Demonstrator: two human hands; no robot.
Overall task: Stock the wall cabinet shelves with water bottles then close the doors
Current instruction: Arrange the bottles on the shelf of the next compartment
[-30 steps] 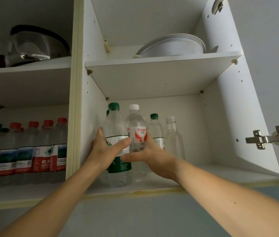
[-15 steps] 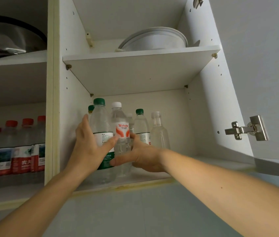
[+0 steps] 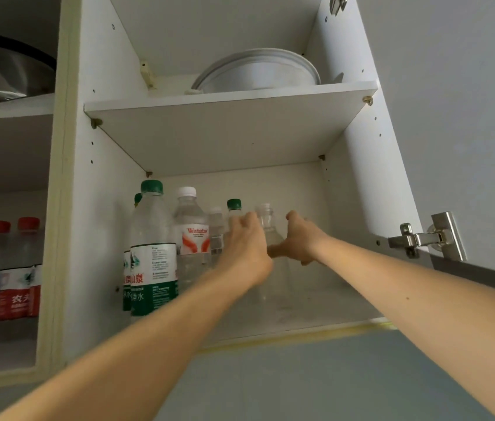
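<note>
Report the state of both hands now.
Left hand: fingers curled by the clear uncapped plastic bottle; grip cannot be told.
Right hand: same, on its other side.

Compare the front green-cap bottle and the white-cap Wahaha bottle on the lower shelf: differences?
The green-cap bottle is taller, with a green-and-white label; the white-cap bottle is shorter, with a red-and-white label. The green-cap bottle stands nearer the left wall, the white-cap bottle to its right. Both are clear, upright, capped and untouched.

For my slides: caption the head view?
Left hand and right hand flank a clear bottle on the cabinet shelf.
</note>
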